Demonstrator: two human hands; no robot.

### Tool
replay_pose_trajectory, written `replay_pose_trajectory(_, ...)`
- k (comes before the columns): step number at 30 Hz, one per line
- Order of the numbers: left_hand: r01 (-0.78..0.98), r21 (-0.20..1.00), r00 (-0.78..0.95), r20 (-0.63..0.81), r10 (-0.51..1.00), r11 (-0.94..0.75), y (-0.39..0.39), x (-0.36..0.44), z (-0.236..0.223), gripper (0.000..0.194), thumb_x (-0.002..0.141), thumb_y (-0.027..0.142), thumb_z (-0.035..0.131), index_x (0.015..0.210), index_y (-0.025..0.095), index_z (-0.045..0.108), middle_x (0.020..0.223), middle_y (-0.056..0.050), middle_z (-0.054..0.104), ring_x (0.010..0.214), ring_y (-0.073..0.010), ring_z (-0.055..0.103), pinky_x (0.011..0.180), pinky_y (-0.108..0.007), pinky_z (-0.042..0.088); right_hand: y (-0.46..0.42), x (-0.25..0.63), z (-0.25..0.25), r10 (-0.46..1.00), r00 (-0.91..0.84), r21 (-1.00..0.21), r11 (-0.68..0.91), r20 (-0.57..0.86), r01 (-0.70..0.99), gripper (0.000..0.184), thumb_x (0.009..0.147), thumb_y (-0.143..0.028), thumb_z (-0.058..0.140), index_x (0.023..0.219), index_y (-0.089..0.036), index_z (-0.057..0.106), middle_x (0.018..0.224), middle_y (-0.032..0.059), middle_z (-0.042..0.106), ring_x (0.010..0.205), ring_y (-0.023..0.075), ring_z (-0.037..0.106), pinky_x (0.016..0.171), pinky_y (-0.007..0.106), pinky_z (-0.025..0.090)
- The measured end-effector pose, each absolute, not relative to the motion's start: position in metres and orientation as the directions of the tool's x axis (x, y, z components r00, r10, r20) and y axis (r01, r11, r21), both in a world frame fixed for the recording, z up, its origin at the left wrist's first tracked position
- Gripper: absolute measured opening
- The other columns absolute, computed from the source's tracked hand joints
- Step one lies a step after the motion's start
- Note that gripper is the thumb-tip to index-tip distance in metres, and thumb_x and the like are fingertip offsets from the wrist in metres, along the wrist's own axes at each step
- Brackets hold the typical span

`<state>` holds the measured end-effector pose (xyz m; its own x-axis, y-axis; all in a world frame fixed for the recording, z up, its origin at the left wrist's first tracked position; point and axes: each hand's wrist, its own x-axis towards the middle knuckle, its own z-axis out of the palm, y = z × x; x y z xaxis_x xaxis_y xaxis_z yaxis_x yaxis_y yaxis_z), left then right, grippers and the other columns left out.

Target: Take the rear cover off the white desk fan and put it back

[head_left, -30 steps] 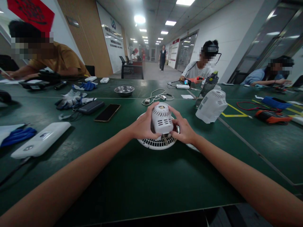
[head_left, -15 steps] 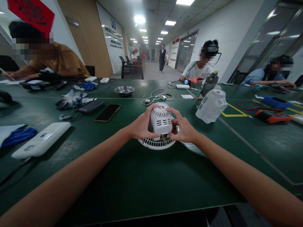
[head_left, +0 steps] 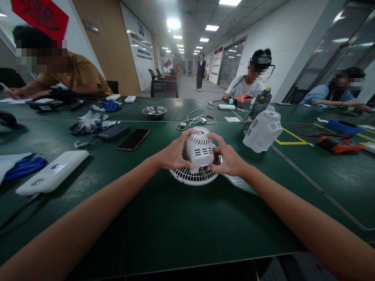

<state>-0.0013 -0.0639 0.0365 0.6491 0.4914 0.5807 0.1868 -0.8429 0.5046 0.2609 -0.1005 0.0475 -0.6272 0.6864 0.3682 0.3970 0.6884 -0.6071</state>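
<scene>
In the head view a white vented motor housing [head_left: 199, 151], seemingly of a small fan, is held between my two hands. My left hand [head_left: 175, 152] grips its left side, thumb low at the front. From the right, my right hand [head_left: 227, 159] holds it with the index finger on top and the thumb near the lower front edge. Beneath the housing lies a round white fan grille [head_left: 193, 178] on the green table [head_left: 181, 218]. A gap shows at the housing's lower front, and what is inside is mostly hidden.
A white plastic shell [head_left: 261, 132] and a bottle [head_left: 259, 104] stand to the right. Behind are a coiled white cable [head_left: 193, 120] and a metal bowl [head_left: 154, 112]. A phone [head_left: 133, 139] and a white power bank [head_left: 52, 171] lie left. Co-workers sit across the table.
The left hand's thumb has shifted slightly left along the housing's lower edge, and the grille shows a little more on the left. Both hands keep their hold; the view has shifted slightly.
</scene>
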Motion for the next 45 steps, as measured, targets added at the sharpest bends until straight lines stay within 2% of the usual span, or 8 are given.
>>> replay_pose_trajectory(12, 0.319, 0.433, 0.544, 0.645, 0.537, -0.843, -0.075, 0.009, 0.032, 0.112, 0.054, 0.039, 0.086, 0.143, 0.029, 0.018, 0.136, -0.016, 0.045, 0.114, -0.0393, 0.057, 0.094, -0.057, 0.049, -0.101, 0.259, 0.045, 0.651, -0.641, -0.523, 0.741, 0.405, 0.422, 0.097, 0.080, -0.033, 0.072, 0.156, -0.026, 0.011, 0.094, 0.0043, 0.069, 0.063, 0.0157, 0.059, 0.060, 0.033, 0.052)
replay_pose_trajectory(22, 0.369, 0.449, 0.503, 0.640, 0.581, -0.814, -0.074, 0.010, 0.032, 0.109, 0.054, 0.041, 0.084, 0.141, 0.030, 0.021, 0.132, -0.015, 0.047, 0.102, -0.0353, 0.061, 0.083, -0.053, 0.053, -0.102, 0.257, 0.049, 0.665, -0.619, -0.529, 0.732, 0.417, 0.430, 0.097, 0.080, -0.033, 0.071, 0.157, -0.025, 0.012, 0.081, -0.0003, 0.065, 0.062, 0.0156, 0.059, 0.059, 0.032, 0.051)
replay_pose_trajectory(25, 0.376, 0.456, 0.487, 0.643, 0.591, -0.807, -0.072, 0.010, 0.031, 0.106, 0.055, 0.041, 0.082, 0.141, 0.031, 0.021, 0.127, -0.013, 0.050, 0.095, -0.0314, 0.062, 0.079, -0.050, 0.054, -0.103, 0.256, 0.050, 0.670, -0.610, -0.524, 0.730, 0.424, 0.437, 0.098, 0.079, -0.032, 0.072, 0.157, -0.026, 0.014, 0.077, -0.0020, 0.062, 0.061, 0.0149, 0.057, 0.058, 0.031, 0.049)
replay_pose_trajectory(28, 0.382, 0.476, 0.445, 0.657, 0.609, -0.792, -0.071, 0.009, 0.029, 0.105, 0.057, 0.041, 0.079, 0.142, 0.030, 0.020, 0.122, -0.011, 0.051, 0.087, -0.0266, 0.062, 0.073, -0.046, 0.054, -0.102, 0.255, 0.049, 0.666, -0.612, -0.491, 0.738, 0.426, 0.463, 0.096, 0.076, -0.029, 0.073, 0.156, -0.026, 0.020, 0.076, -0.0033, 0.060, 0.062, 0.0140, 0.055, 0.060, 0.031, 0.049)
replay_pose_trajectory(31, 0.386, 0.480, 0.443, 0.653, 0.615, -0.788, -0.070, 0.008, 0.027, 0.106, 0.056, 0.042, 0.080, 0.143, 0.030, 0.019, 0.121, -0.011, 0.051, 0.085, -0.0260, 0.062, 0.072, -0.045, 0.054, -0.101, 0.254, 0.045, 0.669, -0.607, -0.457, 0.740, 0.429, 0.493, 0.096, 0.074, -0.025, 0.075, 0.155, -0.026, 0.025, 0.077, -0.0034, 0.060, 0.062, 0.0134, 0.053, 0.061, 0.031, 0.048)
replay_pose_trajectory(36, 0.371, 0.494, 0.430, 0.659, 0.617, -0.786, -0.066, 0.007, 0.024, 0.106, 0.057, 0.044, 0.080, 0.143, 0.030, 0.019, 0.120, -0.010, 0.051, 0.082, -0.0244, 0.062, 0.071, -0.044, 0.054, -0.100, 0.252, 0.041, 0.635, -0.621, -0.383, 0.772, 0.459, 0.507, 0.086, 0.079, -0.027, 0.071, 0.154, -0.028, 0.029, 0.076, -0.0033, 0.056, 0.063, 0.0135, 0.051, 0.062, 0.030, 0.046)
replay_pose_trajectory(41, 0.328, 0.511, 0.429, 0.669, 0.607, -0.795, -0.060, 0.005, 0.020, 0.106, 0.057, 0.047, 0.081, 0.142, 0.031, 0.019, 0.119, -0.011, 0.052, 0.084, -0.0248, 0.062, 0.071, -0.043, 0.055, -0.100, 0.251, 0.040, 0.594, -0.647, -0.347, 0.805, 0.478, 0.482, 0.083, 0.081, -0.026, 0.067, 0.154, -0.029, 0.028, 0.101, 0.0042, 0.063, 0.068, 0.0137, 0.052, 0.067, 0.033, 0.048)
replay_pose_trajectory(45, 0.352, 0.462, 0.445, 0.683, 0.579, -0.814, -0.064, 0.005, 0.020, 0.110, 0.055, 0.045, 0.082, 0.143, 0.031, 0.017, 0.131, -0.013, 0.045, 0.099, -0.0314, 0.062, 0.081, -0.049, 0.054, -0.100, 0.252, 0.035, 0.569, -0.669, -0.335, 0.823, 0.479, 0.459, 0.082, 0.082, -0.026, 0.066, 0.154, -0.030, 0.028, 0.125, 0.0095, 0.062, 0.073, 0.0147, 0.055, 0.070, 0.035, 0.051)
